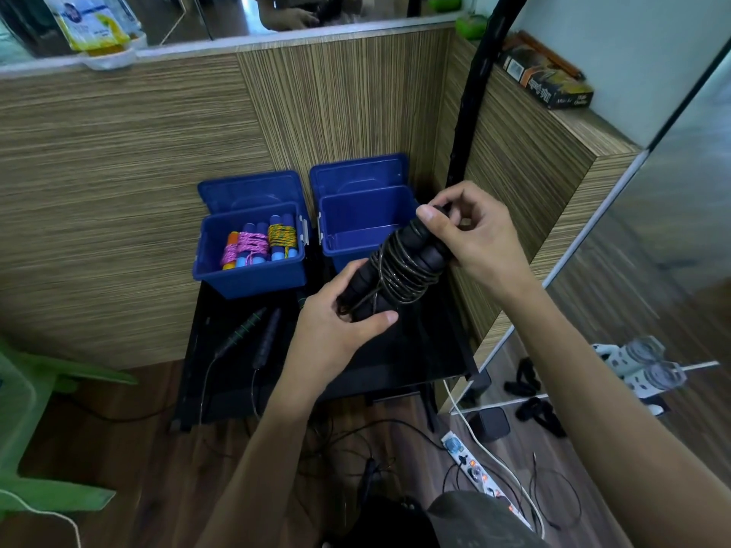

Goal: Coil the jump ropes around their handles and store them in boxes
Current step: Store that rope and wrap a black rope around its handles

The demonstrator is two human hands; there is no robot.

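Head view: hands [336, 322] grip ribbed black handles [399, 267], wire-wrapped.

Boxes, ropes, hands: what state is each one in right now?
Left box: open, holds coiled coloured ropes.
Right box: open, looks empty.
Black rope: coiled around its handles, held in both hands.
Left hand: grips the handles' lower end.
Right hand: pinches the upper end.
Rope on table: uncoiled, trailing off the edge.

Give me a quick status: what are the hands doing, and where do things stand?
Left hand and right hand both grip the coiled black jump rope. Right blue box open, nothing visible inside. Path to it unobstructed.
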